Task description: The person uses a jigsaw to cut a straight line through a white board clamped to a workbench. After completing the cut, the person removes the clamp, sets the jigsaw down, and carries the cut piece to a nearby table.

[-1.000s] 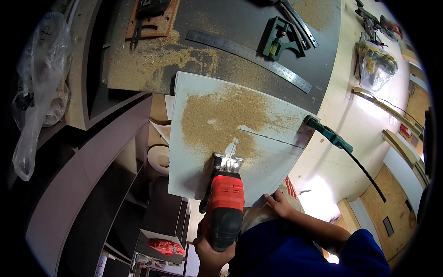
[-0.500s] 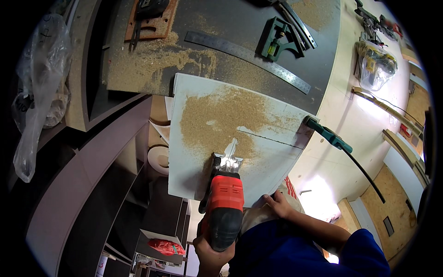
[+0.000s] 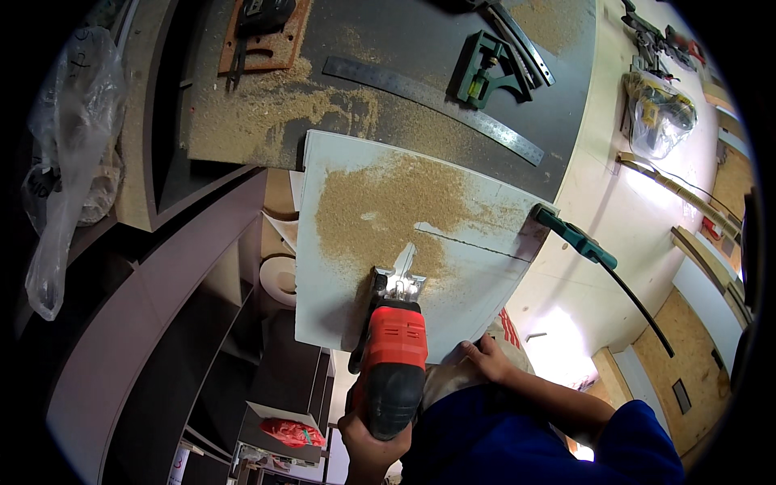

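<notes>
My left hand (image 3: 373, 446) grips a red and black jigsaw (image 3: 394, 347) at its rear handle. The saw's metal base rests on a white board (image 3: 473, 299), with its front lit brightly. Brown sawdust (image 3: 388, 206) covers much of the board's far half. A thin cut line runs from the board's right edge toward its middle. At the near right edge, my right hand (image 3: 487, 360) holds the board, fingers partly hidden. A green bar clamp (image 3: 575, 236) sits on the board's right corner. The blade is hidden beneath the saw.
Beyond the board, a dark tabletop (image 3: 388, 40) carries a steel ruler (image 3: 436, 103), a green square-like tool (image 3: 491, 73) and an orange-brown plate (image 3: 287, 50). Dark open shelving (image 3: 162, 364) stands at left, near a clear plastic bag (image 3: 77, 153). The clamp's black bar juts out rightward.
</notes>
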Demonstrator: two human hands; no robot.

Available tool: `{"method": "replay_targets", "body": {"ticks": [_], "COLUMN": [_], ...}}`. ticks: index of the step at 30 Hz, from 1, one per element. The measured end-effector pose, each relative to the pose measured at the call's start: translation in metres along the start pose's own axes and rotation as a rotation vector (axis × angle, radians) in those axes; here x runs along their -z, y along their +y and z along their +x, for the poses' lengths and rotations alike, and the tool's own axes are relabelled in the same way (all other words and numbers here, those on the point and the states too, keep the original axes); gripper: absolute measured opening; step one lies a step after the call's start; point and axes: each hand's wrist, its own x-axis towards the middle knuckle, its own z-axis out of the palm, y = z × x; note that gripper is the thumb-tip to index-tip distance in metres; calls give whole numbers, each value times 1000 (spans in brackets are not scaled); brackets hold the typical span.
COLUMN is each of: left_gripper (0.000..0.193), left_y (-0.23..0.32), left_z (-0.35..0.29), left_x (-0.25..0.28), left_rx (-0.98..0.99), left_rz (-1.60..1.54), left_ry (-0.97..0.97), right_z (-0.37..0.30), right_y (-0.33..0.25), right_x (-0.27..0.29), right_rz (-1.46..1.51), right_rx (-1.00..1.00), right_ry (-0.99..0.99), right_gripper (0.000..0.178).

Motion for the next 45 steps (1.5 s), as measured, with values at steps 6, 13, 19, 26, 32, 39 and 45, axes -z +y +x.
{"method": "replay_targets", "body": {"ticks": [6,13,19,26,32,39,45], "left_gripper": [21,38,41,41,38,36,34], "left_y": [-1,-1,1,23,22,23,23], "left_z": [-2,-2,-2,14,15,15,15], "left_x": [3,4,4,4,3,4,3], "left_rx": [-1,-7,0,-82,-96,-66,-75], "left_rz": [38,62,71,55,46,56,45], "left_ry": [-1,-28,-41,-12,-15,-32,-20], "right_z": [3,10,9,9,6,6,5], "right_y": [5,29,29,29,21,24,20], "right_x": [0,1,-1,-3,-2,-2,-1], "right_rz": [22,65,69,69,49,28,34], "right_rx": [3,19,89,128,103,123,113], "right_ry": [1,-4,19,40,32,46,31], "right_gripper": [50,50,50,48,46,49,50]}}
